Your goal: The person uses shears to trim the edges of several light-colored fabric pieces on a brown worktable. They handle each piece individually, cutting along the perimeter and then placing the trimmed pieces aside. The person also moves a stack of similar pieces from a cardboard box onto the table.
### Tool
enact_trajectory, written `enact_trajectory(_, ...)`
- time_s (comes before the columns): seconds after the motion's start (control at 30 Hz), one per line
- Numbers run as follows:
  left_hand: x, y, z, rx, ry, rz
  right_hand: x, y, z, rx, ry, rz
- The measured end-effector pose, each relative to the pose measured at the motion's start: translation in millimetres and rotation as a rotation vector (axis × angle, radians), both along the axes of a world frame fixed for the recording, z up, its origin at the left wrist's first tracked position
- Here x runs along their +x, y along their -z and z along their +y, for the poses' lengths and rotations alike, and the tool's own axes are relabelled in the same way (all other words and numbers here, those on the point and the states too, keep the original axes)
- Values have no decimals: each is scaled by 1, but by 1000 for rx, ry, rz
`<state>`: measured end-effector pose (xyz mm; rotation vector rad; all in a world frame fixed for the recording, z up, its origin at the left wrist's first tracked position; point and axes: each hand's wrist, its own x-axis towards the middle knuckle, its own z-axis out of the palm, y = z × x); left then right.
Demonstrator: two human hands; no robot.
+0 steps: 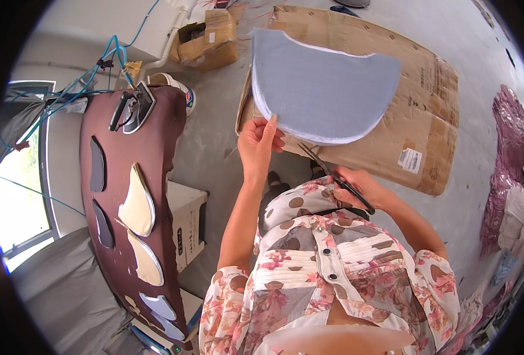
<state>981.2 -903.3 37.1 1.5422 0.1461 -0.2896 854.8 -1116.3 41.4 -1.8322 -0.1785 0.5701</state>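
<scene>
My left hand (258,145) pinches the lower left edge of a blue-grey curved fabric piece (327,89) between thumb and fingers. The piece has a white border along its rounded edge and a scooped-out top edge. It is held out in front of me, above a flattened cardboard sheet. In my right hand (359,186) is a pair of dark scissors (321,162), its blades pointing up and left, just below the fabric's lower edge. The blades look apart from the fabric. Part of the scissors' handles is covered by my fingers.
The flattened cardboard (421,118) lies ahead. To my left stands a brown-covered ironing table (111,160) with an iron (137,109) and several cut pieces. A cardboard box (214,44) sits beyond it. Wrapped maroon fabric (504,154) lies at far right.
</scene>
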Motion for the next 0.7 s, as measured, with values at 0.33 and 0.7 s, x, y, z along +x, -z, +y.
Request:
enact_trajectory(0.33, -2, 1, 2, -49, 47, 117, 22, -11, 3, 126, 16, 336)
enact_trajectory(0.7, -8, 5, 2, 86, 151, -37, 56, 0, 24, 95, -74, 161)
